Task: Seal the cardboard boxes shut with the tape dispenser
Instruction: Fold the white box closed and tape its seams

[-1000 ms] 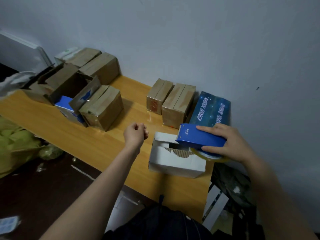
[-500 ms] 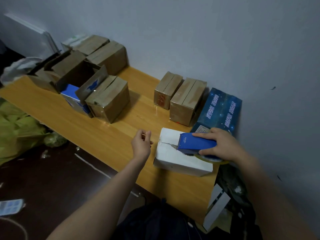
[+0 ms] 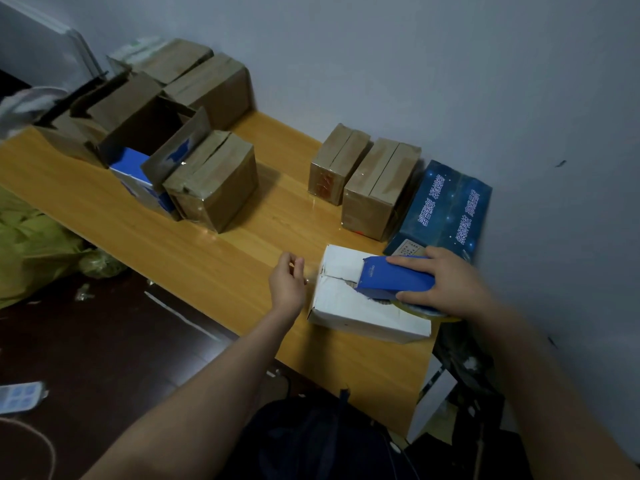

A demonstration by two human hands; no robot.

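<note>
A blue tape dispenser [image 3: 394,277] is gripped by the right hand [image 3: 446,285], with the fingers laid along its top and the thumb curled against its near side. It is pressed onto the top of a white cardboard box [image 3: 360,306], over the seam between the flaps, where the card is torn. A yellowish tape roll [image 3: 424,310] is seen under the hand at the box's right edge. The white box is set at the right end of a wooden table [image 3: 207,251], close to the front edge.

The left hand [image 3: 287,285] is held just beside the box's left side, above the table. Its fingers are curled and the thumb and forefinger are brought together; whether a tape end is pinched between them cannot be told.

Behind the white box, two taped brown boxes [image 3: 377,188] are stood side by side by the wall, with a dark blue printed box [image 3: 446,206] just to their right. Farther left, a larger taped box [image 3: 214,181] is placed against a blue-and-white carton [image 3: 138,178], and an open brown box [image 3: 138,123] is seen behind them. A yellow-green bag [image 3: 31,244] is seen on the floor at the left.
</note>
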